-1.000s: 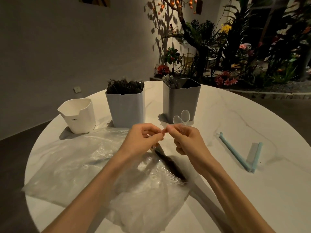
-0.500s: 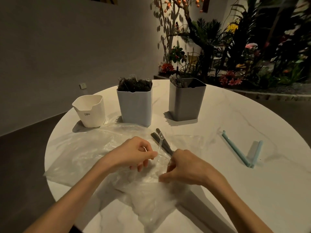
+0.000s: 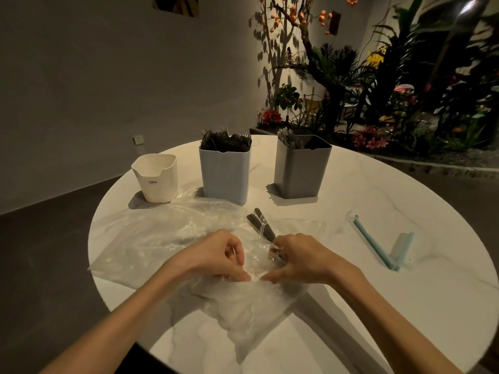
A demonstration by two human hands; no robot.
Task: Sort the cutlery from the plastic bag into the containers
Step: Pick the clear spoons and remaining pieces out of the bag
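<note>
Centrally, on the round white table (image 3: 405,306), a crumpled clear plastic bag (image 3: 151,238) is spread, reaching from below the containers toward the near edge. Left hand (image 3: 216,259): fingers curled, film of the bag pinched at the thumb tip. Right hand (image 3: 302,259): fingers curled into the bag, film gathered under them; whether a utensil is held as well cannot be told. Dark cutlery handles (image 3: 260,225), two seen, are laid on the bag just beyond the right hand, angled away toward the containers. White container (image 3: 158,179), far left. Light blue container (image 3: 225,175), middle, packed with dark utensils. Grey container (image 3: 299,171), right, a few utensils at its left side. Pale blue clip sticks (image 3: 372,242), well apart to the right.
</note>
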